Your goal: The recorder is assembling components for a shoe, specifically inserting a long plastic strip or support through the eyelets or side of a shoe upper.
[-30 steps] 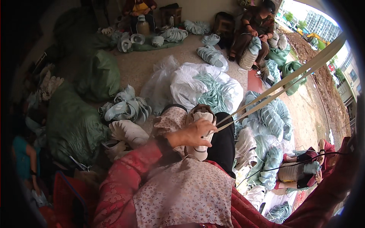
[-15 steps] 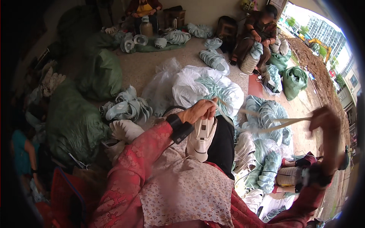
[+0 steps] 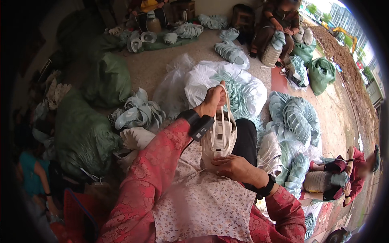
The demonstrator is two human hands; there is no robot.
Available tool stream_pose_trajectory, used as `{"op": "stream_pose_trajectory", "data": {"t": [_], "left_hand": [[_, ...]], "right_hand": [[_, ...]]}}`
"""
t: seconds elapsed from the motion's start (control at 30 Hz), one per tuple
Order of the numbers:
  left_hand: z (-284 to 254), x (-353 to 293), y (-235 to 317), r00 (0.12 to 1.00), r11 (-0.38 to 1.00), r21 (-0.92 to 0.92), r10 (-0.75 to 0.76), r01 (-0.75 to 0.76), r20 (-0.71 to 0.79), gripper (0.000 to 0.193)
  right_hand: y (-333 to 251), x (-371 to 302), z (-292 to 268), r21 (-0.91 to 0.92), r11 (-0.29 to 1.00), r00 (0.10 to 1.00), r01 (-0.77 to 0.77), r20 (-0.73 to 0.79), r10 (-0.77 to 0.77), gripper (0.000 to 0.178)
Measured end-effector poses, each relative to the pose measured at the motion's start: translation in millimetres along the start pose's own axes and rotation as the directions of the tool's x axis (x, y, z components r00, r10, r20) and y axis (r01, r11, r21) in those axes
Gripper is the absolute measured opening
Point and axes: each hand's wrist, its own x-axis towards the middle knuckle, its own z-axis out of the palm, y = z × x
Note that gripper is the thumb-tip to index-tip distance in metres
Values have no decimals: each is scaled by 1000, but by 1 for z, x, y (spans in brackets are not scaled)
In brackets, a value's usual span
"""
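Observation:
A cream sneaker upper point(image 3: 220, 139) with mesh parts lies lengthwise over my lap, on a floral apron point(image 3: 202, 202). My left hand point(image 3: 214, 100) is raised above its far end, fingers closed on a flat cream shoelace point(image 3: 228, 101). The lace hangs in strands from these fingers down to the upper and bends along its right edge toward my right hand point(image 3: 237, 168). That hand is closed low over the upper's near end, its thumb and fingertips together against the surface. The lace's end is hidden by the fingers.
Beyond my knees sits a white plastic bag point(image 3: 198, 81) with pale green laces point(image 3: 233, 93). Stacked pale blue uppers point(image 3: 296, 117) lie at right, full green sacks point(image 3: 81, 133) at left. Several other people sit around, including a person in red point(image 3: 358, 174); uppers cover the floor between.
My right hand has come in from far right, where it held the lace stretched out, down to the upper's near end. My left hand has risen slightly. The view has shifted a little.

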Motion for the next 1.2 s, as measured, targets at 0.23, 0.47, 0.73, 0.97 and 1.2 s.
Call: {"op": "stream_pose_trajectory", "data": {"t": [0.23,0.47,0.73,0.97,1.2], "left_hand": [[-18,47,-30,884,869,361,425,-339,-194,58],[42,7,21,937,962,14,264,-274,229,44],[113,-141,113,679,853,298,86,-428,729,49],[153,-196,139,563,873,375,-149,-311,813,48],[116,-218,181,370,868,35,175,-496,912,35]], "right_hand": [[10,2,11,150,977,988,-152,52,146,20],[13,-5,3,166,976,989,-144,-21,150,17],[-15,-49,-71,852,502,713,-148,-260,652,28],[52,-37,-54,108,955,653,-276,-708,268,24],[32,-11,-53,344,906,455,-247,-785,422,20]]}}
